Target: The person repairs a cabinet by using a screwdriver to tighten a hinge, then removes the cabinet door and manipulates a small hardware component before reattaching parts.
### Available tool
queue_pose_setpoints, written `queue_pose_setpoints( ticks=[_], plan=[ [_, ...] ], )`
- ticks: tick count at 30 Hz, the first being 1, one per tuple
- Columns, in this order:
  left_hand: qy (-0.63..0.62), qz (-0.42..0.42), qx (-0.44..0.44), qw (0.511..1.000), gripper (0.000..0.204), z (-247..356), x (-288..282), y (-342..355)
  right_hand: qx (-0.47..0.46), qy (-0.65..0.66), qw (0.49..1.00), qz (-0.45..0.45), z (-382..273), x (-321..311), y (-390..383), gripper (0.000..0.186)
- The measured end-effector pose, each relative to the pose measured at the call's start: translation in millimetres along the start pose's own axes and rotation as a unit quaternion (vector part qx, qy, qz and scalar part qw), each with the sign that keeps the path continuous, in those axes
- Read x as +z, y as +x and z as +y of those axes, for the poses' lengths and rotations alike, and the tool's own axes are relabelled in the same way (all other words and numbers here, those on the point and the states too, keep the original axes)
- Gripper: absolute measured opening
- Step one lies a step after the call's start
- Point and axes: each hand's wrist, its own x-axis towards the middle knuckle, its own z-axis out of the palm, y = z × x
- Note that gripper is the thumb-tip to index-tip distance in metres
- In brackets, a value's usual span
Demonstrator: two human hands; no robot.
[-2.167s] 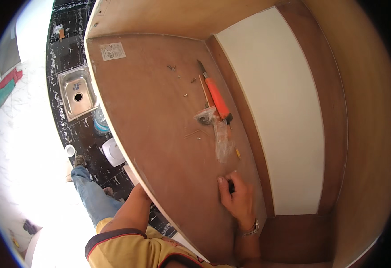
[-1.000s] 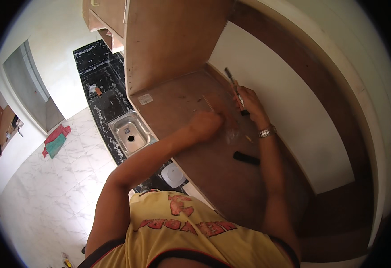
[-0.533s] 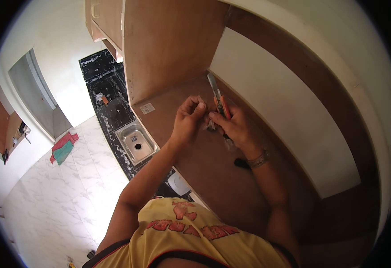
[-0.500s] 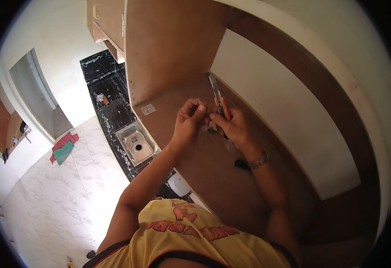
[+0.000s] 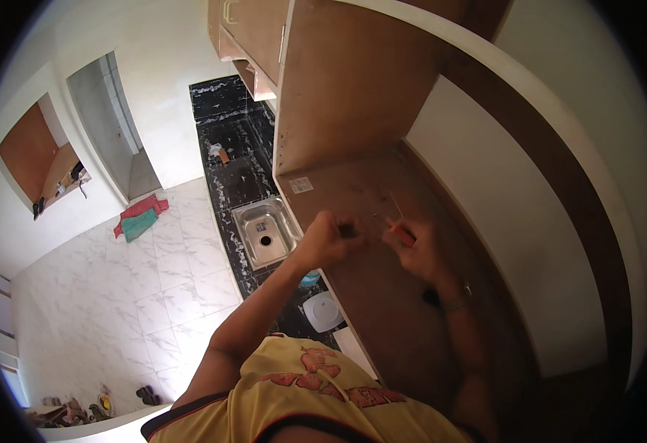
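Above the brown shelf [image 5: 368, 310], the right hand [image 5: 422, 252] has its fingers clamped on a red tool [image 5: 405, 235], probably light and stiff, best held around its middle. The left hand [image 5: 326, 240] is blurred; I cannot tell whether its fingers meet.

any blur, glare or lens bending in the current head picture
Head view: left hand and right hand are blurred, as is the red object in the right; head view: glare whitens the floor beside the left forearm; head view: the pale cabinet edge bows, and the picture's corners go black.
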Motion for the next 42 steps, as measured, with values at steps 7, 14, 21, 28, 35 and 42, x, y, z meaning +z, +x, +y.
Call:
queue_pose_setpoints(
  ticks=[7, 14, 21, 28, 35, 42],
  plan=[
    [0.01, 0.066, -0.065, 0.996, 0.009, -2.0, -0.7, -22.8, -0.009, -0.11, 0.994, 0.017, -3.7, 19.3, -1.3, 0.025],
    [-0.325, 0.17, -0.23, 0.901, 0.016, 0.9, 1.9, -25.1, 0.023, 0.059, 0.997, 0.042, -8.6, -1.2, -2.2, 0.035],
    [-0.371, 0.131, -0.208, 0.896, 0.009, -8.3, 20.6, -18.2, -0.052, -0.025, 0.998, -0.029, -23.2, 18.7, -8.2, 0.038],
    [-0.383, 0.149, -0.182, 0.893, 0.013, -16.3, 27.7, -15.6, -0.014, -0.007, 0.999, -0.035, -13.0, 16.5, -10.5, 0.035],
    [-0.395, 0.115, -0.179, 0.894, 0.009, -17.7, 34.6, -11.5, -0.017, -0.017, 0.999, -0.024, -8.3, 18.8, -8.7, 0.034],
    [-0.405, 0.103, -0.148, 0.896, 0.008, -29.5, 36.2, -11.5, -0.016, -0.105, 0.994, -0.039, -6.8, 18.5, -7.2, 0.04]
  ],
)
